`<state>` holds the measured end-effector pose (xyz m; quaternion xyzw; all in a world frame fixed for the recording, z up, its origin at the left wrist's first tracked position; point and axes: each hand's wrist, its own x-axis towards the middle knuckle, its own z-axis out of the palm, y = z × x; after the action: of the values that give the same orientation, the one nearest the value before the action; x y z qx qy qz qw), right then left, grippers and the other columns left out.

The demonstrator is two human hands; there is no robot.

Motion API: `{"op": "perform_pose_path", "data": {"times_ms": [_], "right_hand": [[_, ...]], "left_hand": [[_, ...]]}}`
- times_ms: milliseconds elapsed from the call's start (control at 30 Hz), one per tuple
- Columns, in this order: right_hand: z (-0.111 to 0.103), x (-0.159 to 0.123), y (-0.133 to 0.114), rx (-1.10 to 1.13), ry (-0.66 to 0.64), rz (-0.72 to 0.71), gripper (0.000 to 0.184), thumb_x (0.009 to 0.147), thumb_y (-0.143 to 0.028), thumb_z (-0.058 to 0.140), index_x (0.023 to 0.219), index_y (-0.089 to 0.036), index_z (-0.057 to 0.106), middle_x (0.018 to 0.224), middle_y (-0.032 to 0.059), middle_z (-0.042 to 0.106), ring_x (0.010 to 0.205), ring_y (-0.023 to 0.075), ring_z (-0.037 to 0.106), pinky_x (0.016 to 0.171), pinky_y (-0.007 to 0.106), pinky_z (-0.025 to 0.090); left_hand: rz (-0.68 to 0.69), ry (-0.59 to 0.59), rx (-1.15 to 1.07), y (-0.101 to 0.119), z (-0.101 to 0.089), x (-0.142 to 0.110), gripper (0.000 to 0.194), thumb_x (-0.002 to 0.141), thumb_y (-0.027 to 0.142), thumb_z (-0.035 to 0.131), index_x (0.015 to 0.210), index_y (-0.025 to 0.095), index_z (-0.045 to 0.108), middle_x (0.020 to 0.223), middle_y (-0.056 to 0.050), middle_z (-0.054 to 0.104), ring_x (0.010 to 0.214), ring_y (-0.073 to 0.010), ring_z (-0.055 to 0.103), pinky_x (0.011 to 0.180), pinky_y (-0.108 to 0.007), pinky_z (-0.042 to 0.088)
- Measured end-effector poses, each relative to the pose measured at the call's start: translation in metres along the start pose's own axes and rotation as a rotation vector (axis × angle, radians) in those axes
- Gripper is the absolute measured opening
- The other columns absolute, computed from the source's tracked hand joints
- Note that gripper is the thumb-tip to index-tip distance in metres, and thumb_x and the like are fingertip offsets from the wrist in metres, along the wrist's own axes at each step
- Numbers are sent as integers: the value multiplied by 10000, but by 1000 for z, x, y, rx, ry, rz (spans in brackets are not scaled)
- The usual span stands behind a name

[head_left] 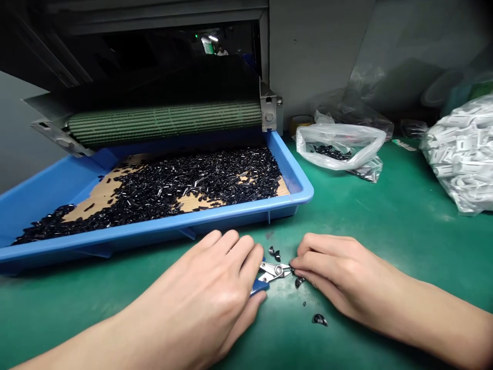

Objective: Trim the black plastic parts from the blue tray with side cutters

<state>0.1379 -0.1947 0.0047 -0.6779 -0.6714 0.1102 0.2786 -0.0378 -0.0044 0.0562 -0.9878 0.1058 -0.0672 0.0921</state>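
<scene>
My left hand (223, 290) is wrapped round the blue handles of a pair of small cutting nippers (278, 270). Their silver jaws point right and reach the fingertips of my right hand (339, 272). Those fingers are pinched on a small black plastic part (291, 269), mostly hidden behind them, at the tips of the jaws. Around the nippers lie other black pieces: a pair (275, 253) just above the jaws, a curved one (299, 282) under my right fingertips, and a curved piece (319, 320) nearer to me.
A blue tray (165, 224) holding many small black parts stands beyond my left hand, under a conveyor's green roller end (165, 122). Behind my right hand is an open plastic bag (341, 139) with black parts. A bag of white parts (462, 154) sits at far right on the green table (404, 241).
</scene>
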Motion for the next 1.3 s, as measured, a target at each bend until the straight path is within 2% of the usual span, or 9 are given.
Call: {"op": "perform_pose_path", "data": {"times_ms": [200,367,500,633,733,833,900,1000,1300], "right_hand": [[1,0,-1,40,-6,0,230,1061,-125,471,995,-183,683,918,49,605,797,187,580,707,319,443],[-1,2,-2,31,-21,1,219,1023,-72,483,990,-185,668,888,37,579,775,189,562,680,324,416],[-3,4,1,66,-39,-13,253,1075,-149,445,1009,-187,686,879,47,589,771,189,570,684,317,429],[-9,3,2,84,-73,-17,234,1076,-184,472,995,-190,692,909,47,599,793,180,580,707,306,444],[-14,4,-3,136,-97,30,124,970,-111,591,941,-201,673,890,9,613,808,158,587,747,284,455],[-11,10,-6,185,-25,88,152,876,-52,635,888,-199,673,794,-30,614,706,123,564,685,257,437],[-4,16,-4,158,66,92,101,922,-117,651,960,-190,711,783,-21,625,661,125,549,634,262,422],[7,23,0,63,140,46,152,1013,-252,639,1092,-174,742,893,43,679,770,172,612,700,293,457],[3,23,-6,163,73,26,161,981,-157,594,950,-167,751,836,15,660,719,132,569,679,273,424]], "left_hand": [[23,-41,-10,-5,2,1,315,1061,318,430,1132,152,689,1063,-115,680,935,-307,633,821,-493,534],[119,-109,72,-11,0,8,289,1059,327,456,1102,143,676,993,-111,660,896,-310,624,745,-463,522],[203,-175,68,-13,1,16,297,1073,315,427,988,146,656,859,-73,585,729,-246,575,634,-393,511],[184,-132,27,-12,8,4,324,1081,308,366,1036,133,635,854,-65,566,678,-248,554,558,-404,495],[111,-99,-71,-14,15,-17,287,1080,320,390,1114,145,616,903,-59,587,728,-242,585,601,-402,513],[28,14,-117,-17,23,-35,273,1079,309,435,1213,134,597,974,-73,623,812,-240,624,661,-393,529],[-4,74,-134,-17,27,-40,274,1073,297,461,1233,125,601,991,-82,637,837,-239,634,686,-391,538],[-21,109,-136,-14,29,-38,286,1060,291,483,1235,113,624,1009,-96,657,870,-254,651,747,-414,570],[-67,161,-27,-13,24,-44,374,1063,317,472,1320,87,616,1109,-148,682,967,-333,654,821,-509,572]]}}
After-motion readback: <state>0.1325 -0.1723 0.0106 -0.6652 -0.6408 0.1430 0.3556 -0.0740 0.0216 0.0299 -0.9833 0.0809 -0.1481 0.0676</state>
